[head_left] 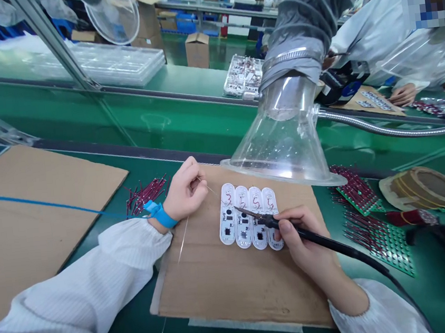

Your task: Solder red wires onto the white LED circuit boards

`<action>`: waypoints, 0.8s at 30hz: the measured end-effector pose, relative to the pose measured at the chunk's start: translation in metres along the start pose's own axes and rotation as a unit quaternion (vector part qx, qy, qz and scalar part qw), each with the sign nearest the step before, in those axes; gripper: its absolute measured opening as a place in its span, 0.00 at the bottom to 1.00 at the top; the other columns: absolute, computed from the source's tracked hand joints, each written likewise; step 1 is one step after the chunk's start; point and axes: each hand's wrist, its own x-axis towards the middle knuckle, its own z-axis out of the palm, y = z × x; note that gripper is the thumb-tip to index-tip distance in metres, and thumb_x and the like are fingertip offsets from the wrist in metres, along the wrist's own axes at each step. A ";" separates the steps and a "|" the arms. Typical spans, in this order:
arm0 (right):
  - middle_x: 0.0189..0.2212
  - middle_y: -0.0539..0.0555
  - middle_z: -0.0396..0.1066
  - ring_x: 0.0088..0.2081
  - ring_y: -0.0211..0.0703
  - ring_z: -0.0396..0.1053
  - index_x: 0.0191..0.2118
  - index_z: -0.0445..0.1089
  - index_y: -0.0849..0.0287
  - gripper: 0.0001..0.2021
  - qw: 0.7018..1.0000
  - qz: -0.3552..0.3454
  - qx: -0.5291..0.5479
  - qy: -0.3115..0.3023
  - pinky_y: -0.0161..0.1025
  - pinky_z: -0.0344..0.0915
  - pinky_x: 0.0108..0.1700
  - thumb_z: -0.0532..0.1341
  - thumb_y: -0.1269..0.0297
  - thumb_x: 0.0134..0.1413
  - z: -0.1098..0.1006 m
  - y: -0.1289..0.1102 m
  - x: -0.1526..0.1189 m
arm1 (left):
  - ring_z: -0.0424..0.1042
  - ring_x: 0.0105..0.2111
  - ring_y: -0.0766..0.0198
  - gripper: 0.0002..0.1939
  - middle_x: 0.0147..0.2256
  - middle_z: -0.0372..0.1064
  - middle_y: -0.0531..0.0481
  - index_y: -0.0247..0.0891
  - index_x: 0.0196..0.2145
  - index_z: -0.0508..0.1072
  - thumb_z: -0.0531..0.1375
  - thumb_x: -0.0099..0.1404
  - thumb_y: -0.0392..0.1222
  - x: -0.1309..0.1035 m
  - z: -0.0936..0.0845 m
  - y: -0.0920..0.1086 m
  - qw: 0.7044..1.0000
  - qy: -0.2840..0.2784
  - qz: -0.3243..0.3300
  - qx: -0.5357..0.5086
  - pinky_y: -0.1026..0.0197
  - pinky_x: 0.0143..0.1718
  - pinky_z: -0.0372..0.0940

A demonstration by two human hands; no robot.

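clearly, right fingers (297,213) grip a soldering iron (268,220) over white boards (244,235); left fingers (200,193) pinch thin wire (183,239).

On the table (131,324), my cardboard sheet (235,287) carries the circuit boards (244,233) before me, with wires (148,194) to its left and wire-laden panels (392,246) to its right.

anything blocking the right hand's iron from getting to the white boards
Nothing visible does. The soldering iron in the right hand extends over the white boards, its tip near the two leftmost; whether it touches is unclear. The clear funnel hangs beyond, off that path.
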 end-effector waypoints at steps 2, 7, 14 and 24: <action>0.27 0.49 0.78 0.25 0.41 0.76 0.43 0.74 0.51 0.14 1.000 0.003 0.000 0.005 0.36 0.71 0.26 0.63 0.47 0.75 0.003 -0.003 0.000 | 0.56 0.29 0.63 0.11 0.30 0.54 0.55 0.42 0.31 0.61 0.56 0.64 0.27 0.000 0.000 -0.001 1.000 0.003 -0.008 0.000 0.58 0.29 0.53; 0.30 0.50 0.78 0.28 0.42 0.77 0.44 0.74 0.51 0.13 1.000 0.006 -0.001 -0.015 0.37 0.70 0.28 0.63 0.48 0.75 0.010 0.002 -0.002 | 0.57 0.29 0.64 0.11 0.30 0.54 0.55 0.42 0.31 0.61 0.56 0.63 0.27 -0.002 0.001 -0.001 1.000 -0.006 -0.011 -0.005 0.59 0.29 0.53; 0.28 0.49 0.77 0.27 0.41 0.76 0.42 0.73 0.51 0.12 1.000 -0.001 -0.017 -0.013 0.37 0.69 0.28 0.63 0.50 0.76 0.009 0.006 0.000 | 0.57 0.29 0.64 0.11 0.30 0.54 0.55 0.42 0.32 0.61 0.56 0.63 0.26 -0.001 0.000 0.000 1.000 -0.017 -0.009 -0.003 0.58 0.29 0.53; 0.27 0.48 0.76 0.25 0.41 0.74 0.42 0.73 0.51 0.13 1.000 0.006 -0.011 0.015 0.36 0.69 0.27 0.62 0.49 0.76 0.007 0.003 -0.003 | 0.56 0.28 0.64 0.11 0.31 0.54 0.55 0.42 0.32 0.61 0.56 0.63 0.26 -0.001 0.000 -0.001 1.000 -0.012 -0.008 -0.004 0.58 0.28 0.53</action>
